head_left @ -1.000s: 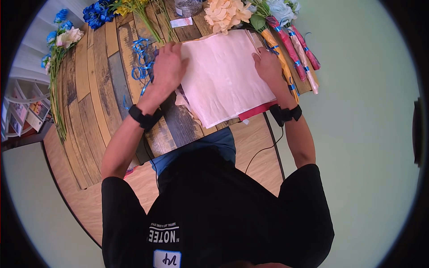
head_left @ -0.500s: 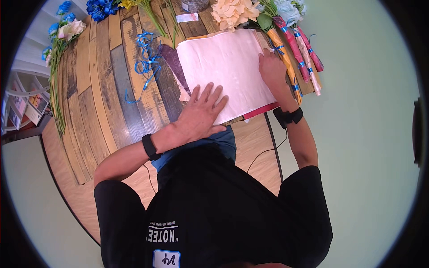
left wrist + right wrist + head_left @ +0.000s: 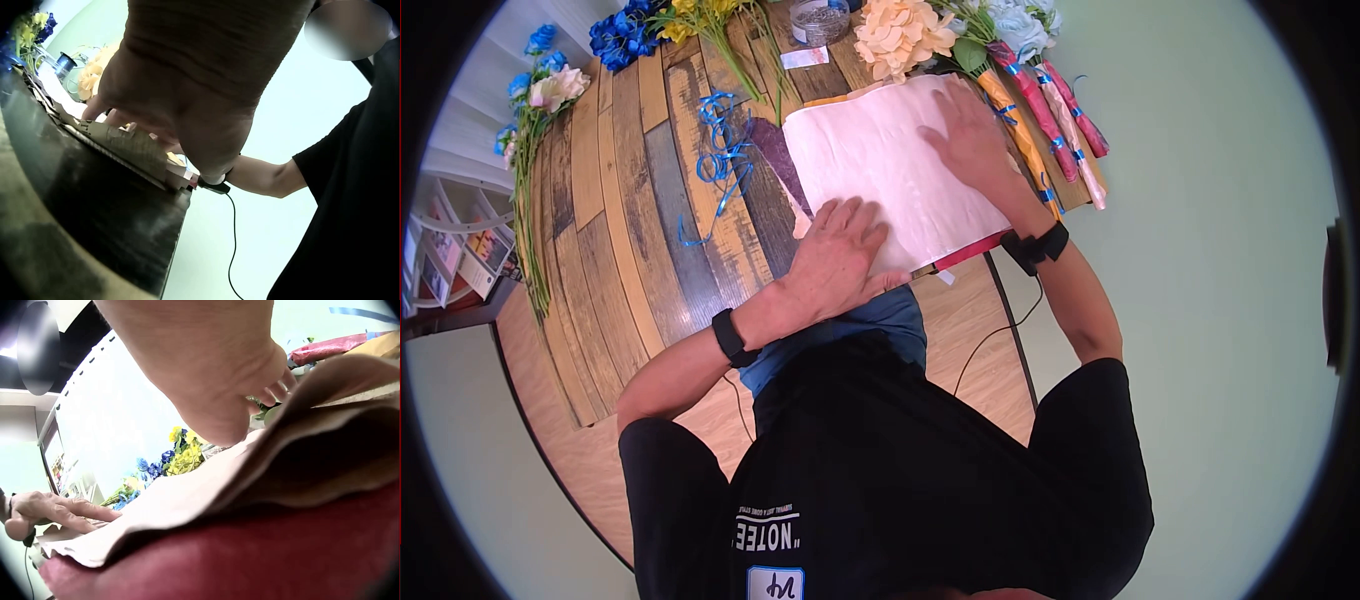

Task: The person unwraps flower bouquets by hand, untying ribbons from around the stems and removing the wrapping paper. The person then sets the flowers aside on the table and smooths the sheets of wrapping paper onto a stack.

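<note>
A pale pink sheet of wrapping paper (image 3: 890,170) tops a stack of sheets on the wooden table, with dark red paper (image 3: 968,252) showing under its near edge and purple paper (image 3: 776,155) at its left. My left hand (image 3: 837,255) rests on the near left corner, its fingers extended over the paper and the thumb apart. Toward the far right corner my right hand (image 3: 975,140) lies over the sheet with its fingers straight and spread. In the right wrist view the pink sheet (image 3: 169,503) bulges up along its edge above the red paper (image 3: 250,550).
Wrapped flower bundles (image 3: 1025,110) lie along the table's right side. Curled blue ribbon (image 3: 722,150) is left of the stack. Peach flowers (image 3: 900,40) and a clear container (image 3: 820,22) stand at the far edge; long-stemmed blue and white flowers (image 3: 525,180) line the left edge.
My left hand has come from the sheet's far left edge to its near left corner. The right hand has left the right edge and moved inward onto the sheet, its fingers now spread.
</note>
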### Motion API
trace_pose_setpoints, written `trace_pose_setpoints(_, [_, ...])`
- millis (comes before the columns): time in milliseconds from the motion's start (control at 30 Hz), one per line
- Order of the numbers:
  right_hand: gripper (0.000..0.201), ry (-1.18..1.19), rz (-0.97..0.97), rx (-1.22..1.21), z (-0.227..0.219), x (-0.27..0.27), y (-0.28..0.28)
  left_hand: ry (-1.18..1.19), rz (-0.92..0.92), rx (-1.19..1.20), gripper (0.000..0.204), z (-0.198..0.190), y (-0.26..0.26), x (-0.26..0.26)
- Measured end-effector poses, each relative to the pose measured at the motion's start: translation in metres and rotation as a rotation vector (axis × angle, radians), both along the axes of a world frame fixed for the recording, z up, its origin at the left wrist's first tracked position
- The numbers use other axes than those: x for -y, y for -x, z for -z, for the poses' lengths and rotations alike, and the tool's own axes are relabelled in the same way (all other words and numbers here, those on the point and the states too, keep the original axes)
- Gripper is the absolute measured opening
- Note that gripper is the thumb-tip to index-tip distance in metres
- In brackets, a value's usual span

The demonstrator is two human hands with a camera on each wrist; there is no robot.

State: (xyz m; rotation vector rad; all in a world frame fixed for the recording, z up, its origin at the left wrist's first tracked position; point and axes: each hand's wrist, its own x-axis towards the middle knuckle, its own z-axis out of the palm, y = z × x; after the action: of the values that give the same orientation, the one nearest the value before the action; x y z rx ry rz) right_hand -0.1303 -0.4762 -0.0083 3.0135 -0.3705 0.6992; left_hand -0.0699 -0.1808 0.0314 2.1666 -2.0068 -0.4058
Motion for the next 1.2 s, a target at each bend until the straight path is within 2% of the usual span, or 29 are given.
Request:
trace_pose_setpoints(67, [0.066,-0.03,-0.105,-0.066,0.0,-0.001,-0.009,0.185,-0.143,0.056,0.077,0.006,-0.004,0.009])
trace_pose_setpoints(100, [0.075,-0.051,-0.062,-0.147,0.006,0.002,-0.014,0.221,-0.175,0.073,0.081,0.009,-0.008,0.013])
trace_pose_setpoints(233, [0.082,-0.139,0.031,-0.219,0.025,0.013,-0.02,0.08,-0.192,0.139,0.092,0.034,-0.024,0.011])
trace_pose_setpoints(400, [0.082,-0.151,0.053,-0.251,0.025,0.013,-0.02,0.114,-0.173,0.116,0.094,0.042,-0.027,0.004])
trace_pose_setpoints(500, [0.079,-0.159,0.068,-0.289,0.017,0.012,-0.017,0.118,-0.163,0.109,0.095,0.043,-0.028,0.004])
trace_pose_setpoints(600, [0.073,-0.066,0.017,-0.224,-0.001,-0.002,0.006,0.107,-0.164,0.101,0.095,0.043,-0.029,0.004])
trace_pose_setpoints(800, [0.062,-0.212,-0.16,-0.27,-0.019,-0.035,0.079,0.11,-0.163,0.092,0.095,0.044,-0.029,0.003])
trace_pose_setpoints(867, [0.059,-0.197,-0.153,-0.233,-0.018,-0.035,0.09,0.104,-0.17,0.093,0.095,0.043,-0.029,0.003])
trace_pose_setpoints(1067, [0.05,-0.401,-0.154,-0.275,-0.045,-0.022,0.102,0.078,-0.176,0.074,0.094,0.04,-0.028,0.003])
trace_pose_setpoints(1133, [0.048,-0.617,0.116,-0.31,-0.074,-0.012,0.095,0.064,-0.174,0.08,0.095,0.038,-0.028,0.004])
trace_pose_setpoints(1200, [0.048,-0.313,0.123,0.072,-0.062,0.022,0.09,0.05,-0.173,0.088,0.095,0.037,-0.032,0.003])
